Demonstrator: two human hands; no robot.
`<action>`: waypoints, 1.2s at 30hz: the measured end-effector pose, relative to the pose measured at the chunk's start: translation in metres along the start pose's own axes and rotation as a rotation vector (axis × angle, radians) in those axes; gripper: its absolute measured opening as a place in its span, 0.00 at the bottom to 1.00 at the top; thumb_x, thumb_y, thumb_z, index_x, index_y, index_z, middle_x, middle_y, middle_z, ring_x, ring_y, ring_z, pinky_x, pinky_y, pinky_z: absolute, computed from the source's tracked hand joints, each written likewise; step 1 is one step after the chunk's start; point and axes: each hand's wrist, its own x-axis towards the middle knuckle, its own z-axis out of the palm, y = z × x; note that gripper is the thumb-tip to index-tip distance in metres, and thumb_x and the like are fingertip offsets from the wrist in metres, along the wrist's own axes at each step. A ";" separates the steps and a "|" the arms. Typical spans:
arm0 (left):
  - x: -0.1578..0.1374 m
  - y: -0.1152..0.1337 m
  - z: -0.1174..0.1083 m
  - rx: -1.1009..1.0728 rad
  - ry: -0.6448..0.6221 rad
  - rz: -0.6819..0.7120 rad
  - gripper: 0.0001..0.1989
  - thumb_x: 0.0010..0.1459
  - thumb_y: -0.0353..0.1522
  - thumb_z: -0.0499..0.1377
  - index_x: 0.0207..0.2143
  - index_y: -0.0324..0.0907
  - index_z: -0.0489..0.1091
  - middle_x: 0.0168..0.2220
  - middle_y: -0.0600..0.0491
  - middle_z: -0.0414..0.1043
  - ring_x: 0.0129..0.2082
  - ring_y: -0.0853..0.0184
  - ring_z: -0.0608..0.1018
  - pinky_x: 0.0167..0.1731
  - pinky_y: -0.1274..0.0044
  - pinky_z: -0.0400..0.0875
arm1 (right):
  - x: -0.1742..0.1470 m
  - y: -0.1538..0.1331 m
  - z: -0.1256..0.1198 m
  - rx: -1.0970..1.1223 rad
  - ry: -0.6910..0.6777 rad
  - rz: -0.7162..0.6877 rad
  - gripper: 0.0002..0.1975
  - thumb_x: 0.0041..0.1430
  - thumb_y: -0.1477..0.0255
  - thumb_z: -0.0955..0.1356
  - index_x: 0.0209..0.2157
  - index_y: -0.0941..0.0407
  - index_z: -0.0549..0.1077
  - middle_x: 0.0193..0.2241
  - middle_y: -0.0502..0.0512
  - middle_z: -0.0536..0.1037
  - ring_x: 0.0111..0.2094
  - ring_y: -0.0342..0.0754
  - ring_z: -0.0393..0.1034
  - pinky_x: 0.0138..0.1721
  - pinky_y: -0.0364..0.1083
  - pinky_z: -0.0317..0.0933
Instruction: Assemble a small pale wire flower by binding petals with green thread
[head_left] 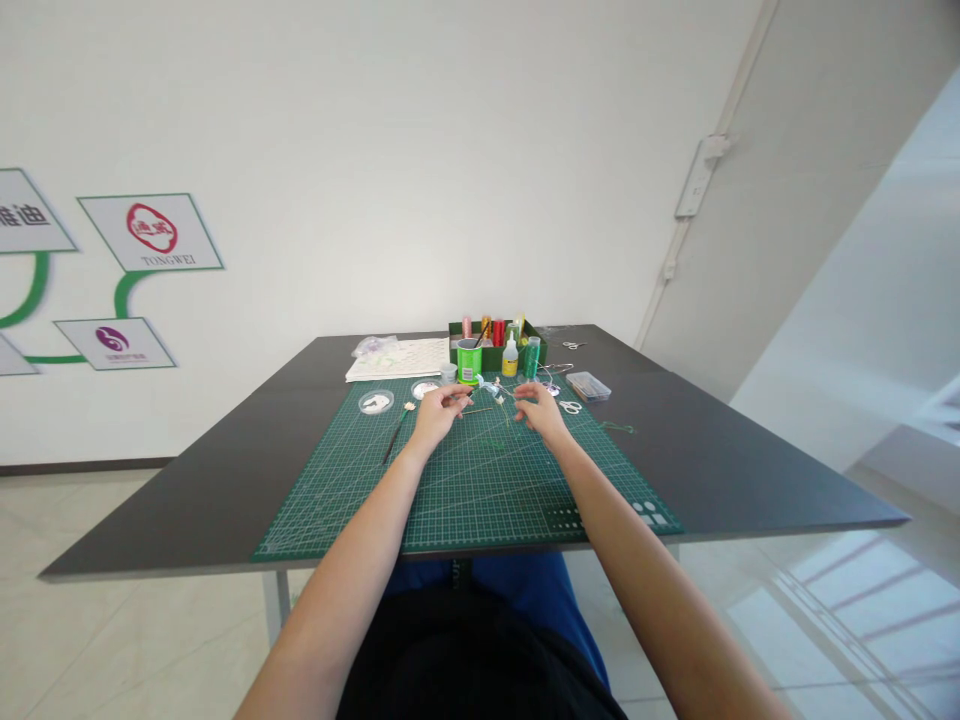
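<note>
My left hand (444, 410) is over the far half of the green cutting mat (480, 480), its thumb and fingers pinched together. At its fingertips is a small pale blue and white flower-like piece (489, 388); its stem is too fine to make out clearly. My right hand (538, 408) is opposite, a short gap away, fingers bent and tips drawn in on what looks like a thin thread running towards the piece. A thin brown stick (477, 411) lies on the mat between the hands. Left of my left hand lies a dark thin rod (392, 443) beside a small cream bit (409, 406).
Behind the hands stand a green can (469, 362), a yellow glue bottle (510, 356), a green thread spool (532, 357) and a dark green box (491, 358). Scissors (571, 407) and a clear case (589, 387) lie right; a round dish (376, 402) and white sheets (401, 360) lie left.
</note>
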 end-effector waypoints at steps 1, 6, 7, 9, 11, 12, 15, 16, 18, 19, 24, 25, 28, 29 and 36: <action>0.000 0.001 0.000 0.004 -0.004 -0.004 0.15 0.52 0.28 0.62 0.43 0.35 0.79 0.34 0.48 0.81 0.21 0.73 0.73 0.25 0.79 0.69 | -0.001 -0.002 0.001 0.009 -0.022 -0.009 0.14 0.43 0.76 0.68 0.37 0.57 0.69 0.44 0.56 0.75 0.18 0.36 0.67 0.12 0.37 0.46; -0.003 0.005 0.002 0.062 -0.023 0.005 0.13 0.53 0.27 0.62 0.42 0.36 0.79 0.34 0.49 0.80 0.22 0.72 0.73 0.26 0.79 0.69 | -0.012 -0.013 0.003 0.117 -0.247 -0.056 0.16 0.46 0.72 0.70 0.40 0.57 0.73 0.47 0.60 0.76 0.19 0.37 0.67 0.12 0.37 0.45; -0.003 0.006 0.002 0.078 -0.030 0.011 0.13 0.53 0.28 0.62 0.42 0.37 0.79 0.34 0.49 0.80 0.22 0.72 0.73 0.27 0.79 0.70 | -0.015 -0.015 0.004 0.136 -0.309 -0.057 0.17 0.47 0.71 0.71 0.42 0.56 0.73 0.48 0.61 0.77 0.20 0.38 0.68 0.12 0.37 0.45; -0.005 0.008 0.002 0.102 -0.046 0.021 0.13 0.54 0.28 0.62 0.42 0.37 0.79 0.35 0.49 0.81 0.23 0.72 0.74 0.28 0.78 0.71 | -0.021 -0.019 0.005 0.158 -0.444 -0.041 0.20 0.49 0.69 0.72 0.47 0.55 0.73 0.52 0.63 0.76 0.20 0.39 0.69 0.12 0.38 0.45; -0.006 0.011 0.003 0.116 -0.056 0.028 0.13 0.54 0.28 0.62 0.42 0.37 0.79 0.35 0.49 0.81 0.23 0.71 0.74 0.28 0.78 0.71 | -0.027 -0.022 0.007 0.168 -0.574 -0.015 0.23 0.52 0.68 0.73 0.51 0.54 0.72 0.55 0.65 0.75 0.21 0.40 0.71 0.12 0.38 0.46; -0.006 0.012 0.003 0.122 -0.058 0.032 0.12 0.54 0.28 0.62 0.42 0.37 0.79 0.35 0.49 0.81 0.23 0.71 0.74 0.28 0.78 0.71 | -0.029 -0.022 0.008 0.172 -0.632 0.000 0.24 0.53 0.67 0.73 0.52 0.54 0.71 0.55 0.66 0.75 0.22 0.40 0.72 0.12 0.38 0.47; -0.007 0.015 0.002 0.140 -0.057 0.048 0.11 0.55 0.28 0.62 0.41 0.37 0.79 0.36 0.49 0.81 0.22 0.72 0.74 0.28 0.78 0.72 | -0.031 -0.021 0.010 0.162 -0.747 0.037 0.27 0.55 0.65 0.73 0.55 0.57 0.71 0.38 0.61 0.82 0.20 0.41 0.71 0.14 0.38 0.51; -0.007 0.016 0.002 0.146 -0.054 0.050 0.11 0.55 0.28 0.62 0.41 0.37 0.79 0.36 0.49 0.81 0.22 0.72 0.74 0.28 0.78 0.72 | -0.031 -0.021 0.010 0.147 -0.760 0.033 0.27 0.56 0.64 0.73 0.55 0.59 0.71 0.29 0.55 0.81 0.18 0.41 0.69 0.14 0.38 0.52; -0.008 0.016 0.002 0.155 -0.042 0.039 0.11 0.55 0.27 0.61 0.41 0.37 0.79 0.35 0.50 0.81 0.21 0.72 0.74 0.28 0.78 0.72 | -0.030 -0.019 0.010 0.113 -0.757 0.002 0.26 0.58 0.61 0.72 0.54 0.62 0.72 0.16 0.45 0.72 0.14 0.39 0.62 0.13 0.37 0.50; -0.007 0.016 0.002 0.157 -0.033 0.027 0.11 0.55 0.26 0.61 0.41 0.37 0.79 0.34 0.50 0.81 0.21 0.72 0.73 0.28 0.78 0.72 | -0.030 -0.018 0.010 0.104 -0.748 -0.016 0.26 0.59 0.60 0.71 0.54 0.63 0.73 0.13 0.42 0.68 0.12 0.38 0.59 0.13 0.37 0.48; -0.006 0.010 0.002 0.155 0.025 -0.016 0.12 0.55 0.24 0.61 0.42 0.36 0.78 0.34 0.50 0.80 0.21 0.73 0.73 0.26 0.79 0.70 | -0.027 -0.017 0.008 0.119 -0.682 -0.045 0.26 0.59 0.58 0.70 0.52 0.62 0.74 0.12 0.41 0.66 0.11 0.38 0.56 0.12 0.37 0.44; -0.005 0.009 0.002 0.155 0.036 -0.021 0.12 0.55 0.24 0.61 0.42 0.36 0.78 0.34 0.49 0.80 0.21 0.73 0.73 0.26 0.79 0.70 | -0.027 -0.018 0.007 0.122 -0.671 -0.048 0.27 0.59 0.58 0.70 0.52 0.63 0.74 0.12 0.41 0.66 0.11 0.38 0.56 0.12 0.37 0.44; -0.005 0.008 0.001 0.165 0.053 -0.031 0.13 0.55 0.24 0.61 0.43 0.36 0.78 0.34 0.50 0.80 0.21 0.72 0.74 0.27 0.78 0.71 | -0.027 -0.018 0.007 0.114 -0.654 -0.041 0.28 0.59 0.58 0.69 0.54 0.62 0.73 0.12 0.42 0.67 0.10 0.38 0.56 0.11 0.38 0.42; -0.005 0.008 0.001 0.171 0.056 -0.030 0.13 0.55 0.24 0.61 0.43 0.36 0.78 0.34 0.50 0.80 0.21 0.73 0.74 0.27 0.78 0.71 | -0.027 -0.019 0.007 0.106 -0.652 -0.034 0.28 0.59 0.58 0.69 0.55 0.63 0.73 0.11 0.42 0.67 0.10 0.38 0.56 0.11 0.38 0.41; -0.007 0.012 0.003 0.181 0.042 -0.036 0.12 0.56 0.24 0.60 0.43 0.36 0.78 0.34 0.50 0.81 0.21 0.72 0.74 0.28 0.77 0.72 | -0.028 -0.019 0.007 0.014 -0.677 -0.048 0.28 0.59 0.61 0.68 0.56 0.65 0.73 0.10 0.41 0.65 0.09 0.38 0.53 0.11 0.38 0.44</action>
